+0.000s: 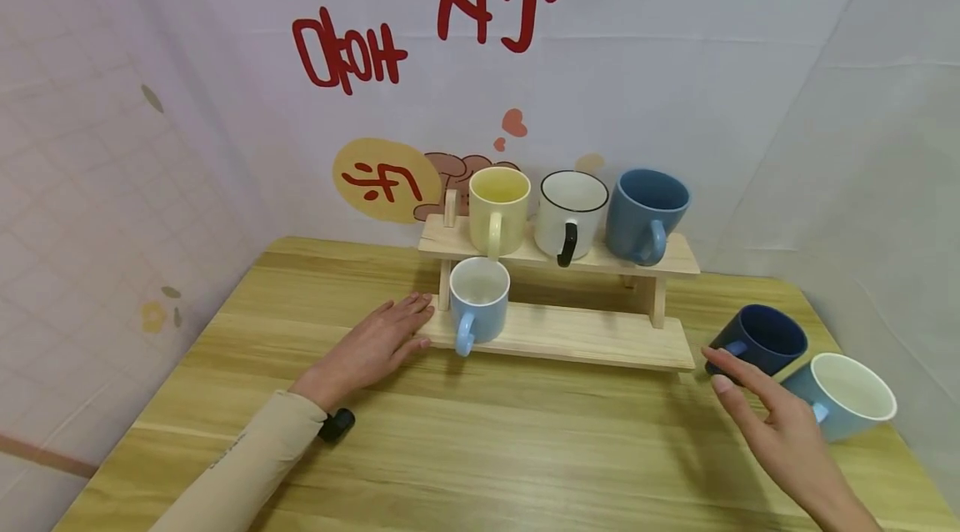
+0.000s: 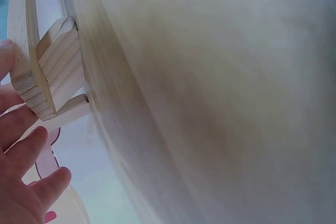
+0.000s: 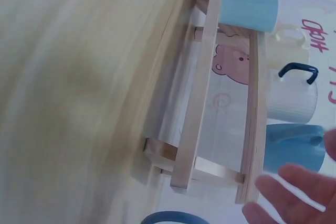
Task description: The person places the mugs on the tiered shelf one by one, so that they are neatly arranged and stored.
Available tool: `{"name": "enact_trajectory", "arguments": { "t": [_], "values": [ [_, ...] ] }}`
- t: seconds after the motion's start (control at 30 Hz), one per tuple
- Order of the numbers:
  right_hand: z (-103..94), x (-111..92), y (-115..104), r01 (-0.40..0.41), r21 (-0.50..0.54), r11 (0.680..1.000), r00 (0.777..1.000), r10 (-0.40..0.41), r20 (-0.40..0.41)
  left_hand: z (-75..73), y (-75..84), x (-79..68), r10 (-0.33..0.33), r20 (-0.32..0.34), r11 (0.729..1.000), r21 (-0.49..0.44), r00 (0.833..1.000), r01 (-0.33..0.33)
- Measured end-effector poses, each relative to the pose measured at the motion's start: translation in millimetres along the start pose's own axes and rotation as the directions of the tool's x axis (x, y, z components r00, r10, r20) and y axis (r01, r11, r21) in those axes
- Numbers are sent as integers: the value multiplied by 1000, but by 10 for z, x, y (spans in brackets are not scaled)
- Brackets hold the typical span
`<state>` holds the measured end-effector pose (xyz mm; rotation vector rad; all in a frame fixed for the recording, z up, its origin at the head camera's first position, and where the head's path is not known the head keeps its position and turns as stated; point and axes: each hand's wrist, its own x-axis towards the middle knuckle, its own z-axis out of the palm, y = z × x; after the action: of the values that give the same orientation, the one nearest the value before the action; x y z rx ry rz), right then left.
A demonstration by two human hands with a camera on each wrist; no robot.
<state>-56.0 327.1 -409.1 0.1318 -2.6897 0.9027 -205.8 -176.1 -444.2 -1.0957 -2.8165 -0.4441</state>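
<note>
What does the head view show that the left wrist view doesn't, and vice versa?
Head view only: the right hand, the round yellow mug, round white mug with black handle, round navy mug and round light-blue mug at far right.
Left wrist view only: the slanted pale wooden foot under the two-tier pale wooden rack.
Both: that rack, the left hand touching its left end, and the wooden tabletop.

The left grip (image 1: 373,344) is outstretched, palm down, while the right grip (image 1: 782,425) hovers, unclenched.
</note>
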Motion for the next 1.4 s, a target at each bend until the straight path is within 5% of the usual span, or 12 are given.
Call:
{"name": "enact_trajectory", "arguments": {
  "t": [0.33, 0.7, 0.8, 0.93, 1.03, 1.4],
  "values": [
    [-31, -143, 199, -260, 85, 962, 964, 254, 72, -23, -3, -23, -14, 0, 1000, 6, 1000, 14],
    [93, -31, 361, -473, 264, 841, 878, 425, 220, -31, 30, -18, -22, 6, 1000, -21, 1000, 22],
    [139, 5, 429, -473, 459, 752, 881, 419, 220, -29, 35, -16, -20, 5, 1000, -19, 1000, 20],
    [228, 31, 517, -359, 752, 553, 919, 351, 180, -30, 41, -11, -19, 9, 1000, -18, 1000, 19],
    [275, 60, 548, -311, 812, 494, 932, 325, 159, -34, 46, -7, -20, 14, 1000, -19, 1000, 20],
    [346, 177, 520, -338, 791, 510, 913, 382, 144, -46, 58, 7, -28, 28, 999, -37, 999, 29]
  ]
}}
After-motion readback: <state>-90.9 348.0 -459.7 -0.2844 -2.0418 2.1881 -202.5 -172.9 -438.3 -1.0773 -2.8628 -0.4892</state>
